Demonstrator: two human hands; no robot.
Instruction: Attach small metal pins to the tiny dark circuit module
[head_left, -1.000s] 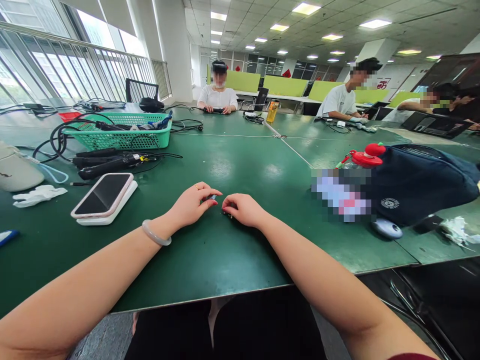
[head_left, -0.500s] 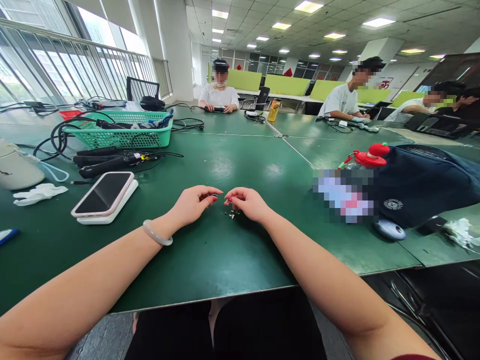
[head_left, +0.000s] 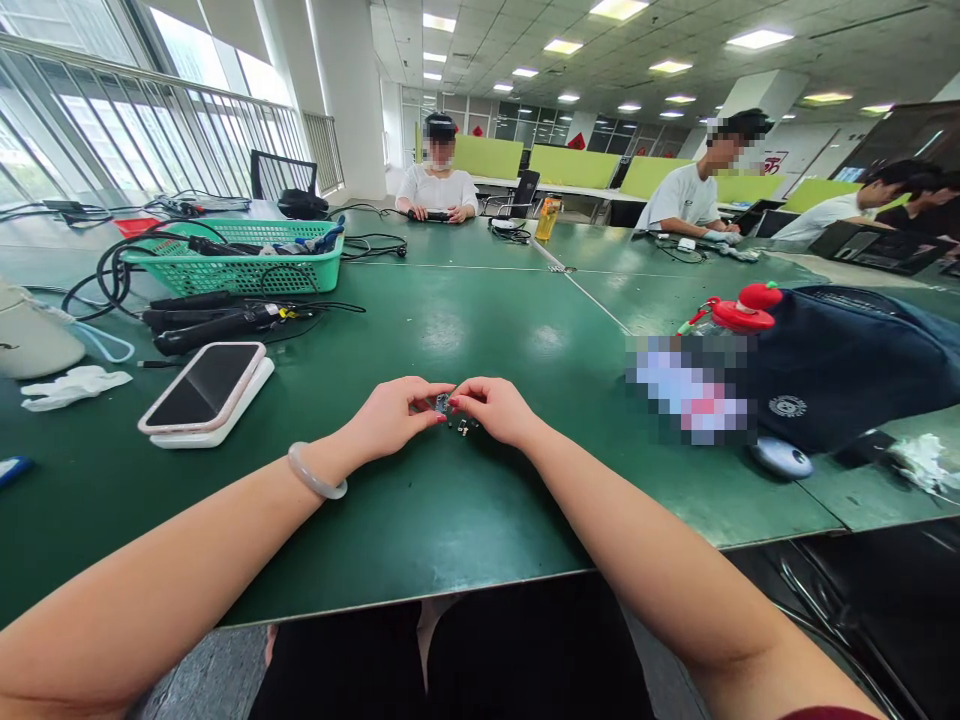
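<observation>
My left hand (head_left: 391, 415) and my right hand (head_left: 496, 408) meet fingertip to fingertip over the green table (head_left: 420, 500). Both pinch one small dark part (head_left: 442, 403) held between them, just above the tabletop. A few tiny metal bits (head_left: 463, 426) lie on the table under my right fingers. A pale bangle (head_left: 315, 474) circles my left wrist.
A phone on a white pad (head_left: 204, 388) lies to the left, with white gloves (head_left: 71, 384), black cables and tools (head_left: 210, 320) and a green basket (head_left: 240, 258) behind. A dark bag (head_left: 832, 365) and red-capped bottle (head_left: 739, 310) sit to the right. Three people sit at the far side.
My hands have closed the gap between them; the fingertips now touch around the small part, which is lifted slightly off the table.
</observation>
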